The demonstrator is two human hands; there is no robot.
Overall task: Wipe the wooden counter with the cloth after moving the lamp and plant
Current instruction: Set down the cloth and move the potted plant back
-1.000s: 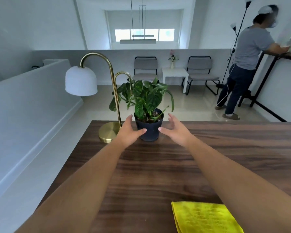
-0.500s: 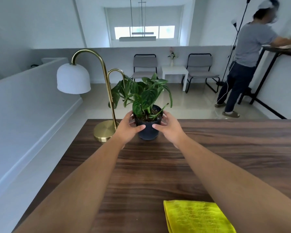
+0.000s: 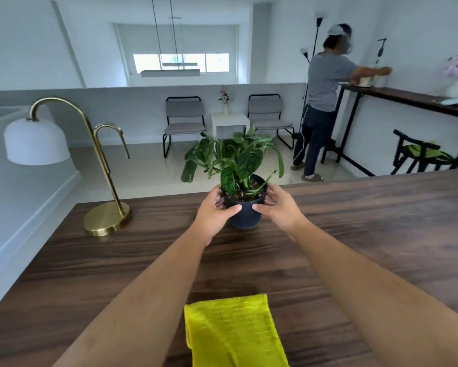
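Observation:
A leafy green plant in a black pot [image 3: 245, 215] stands near the far edge of the dark wooden counter [image 3: 368, 234]. My left hand [image 3: 213, 214] wraps the pot's left side and my right hand [image 3: 278, 207] wraps its right side, thumbs on the front. Whether the pot's base touches the wood, I cannot tell. A brass lamp [image 3: 106, 218] with a white shade stands at the counter's far left corner. A folded yellow cloth [image 3: 233, 332] lies on the counter close to me, between my forearms.
Beyond the counter's far edge the floor drops away to a room with two chairs [image 3: 184, 123] and a small white table. A person [image 3: 325, 102] stands at a wall shelf [image 3: 418, 100] on the right. A white ledge [image 3: 24, 197] runs along the left.
My hands went from open beside the pot to closed around it. The pot now sits farther right from the lamp's base.

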